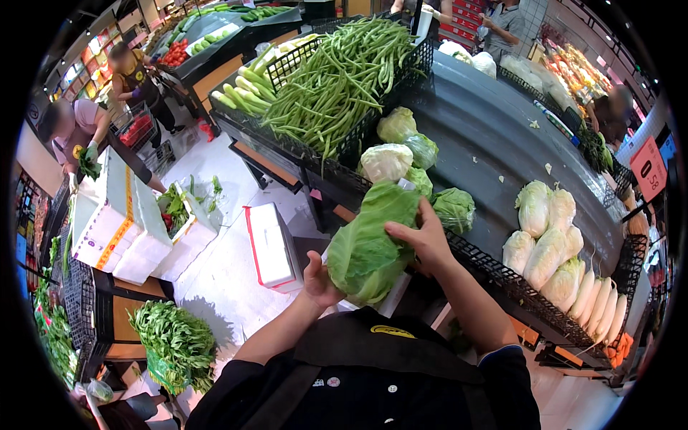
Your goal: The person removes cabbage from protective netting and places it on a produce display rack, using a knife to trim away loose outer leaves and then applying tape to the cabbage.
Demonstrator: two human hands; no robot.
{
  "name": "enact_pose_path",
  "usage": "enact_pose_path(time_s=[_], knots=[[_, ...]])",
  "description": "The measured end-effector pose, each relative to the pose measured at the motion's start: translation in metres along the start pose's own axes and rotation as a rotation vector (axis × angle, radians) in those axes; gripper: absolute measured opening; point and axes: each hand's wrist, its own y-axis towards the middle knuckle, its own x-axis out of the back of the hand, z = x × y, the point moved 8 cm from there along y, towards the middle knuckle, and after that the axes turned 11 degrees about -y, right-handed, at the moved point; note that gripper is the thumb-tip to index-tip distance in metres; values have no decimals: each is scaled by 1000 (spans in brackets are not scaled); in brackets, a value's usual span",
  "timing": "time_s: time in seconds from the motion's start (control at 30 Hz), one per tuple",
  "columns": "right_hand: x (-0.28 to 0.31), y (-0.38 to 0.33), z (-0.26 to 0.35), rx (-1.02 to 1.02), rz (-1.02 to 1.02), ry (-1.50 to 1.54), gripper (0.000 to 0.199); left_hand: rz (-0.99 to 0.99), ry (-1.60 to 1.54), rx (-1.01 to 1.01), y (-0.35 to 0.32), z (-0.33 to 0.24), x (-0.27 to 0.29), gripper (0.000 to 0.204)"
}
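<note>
A green cabbage [373, 247] with large loose outer leaves is held in front of my chest. My right hand [423, 240] grips its right side, the thumb lying across the leaves. At its lower left edge, my left hand [320, 283] cups it with the thumb raised; its other fingers are partly hidden behind the leaves. Just beyond, on the sloping dark display stand, sit a pale cabbage [387, 163] and a few green ones, some in clear wrap. One wrapped green cabbage [454, 210] rests right of my right hand.
Green beans [340, 79] heap a black crate at the far left. Napa cabbages [550, 240] and white radishes [598, 308] line the stand's right edge. A white foam box [274, 247] stands on the floor, leafy greens [175, 344] lower left. Co-workers stand at the left.
</note>
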Motion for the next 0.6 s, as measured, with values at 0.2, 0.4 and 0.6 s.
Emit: enact_pose_path(time_s=[0.2,0.4,0.6], knots=[[0,-43,50,279,-69,166,52,-313,138,-251,13,-18,35,64],[78,-115,9,199,-367,110,51,-443,128,-537,29,-97,51,64],[208,-279,-151,-262,-1069,141,46,-182,361,-487,35,-98,-3,72]])
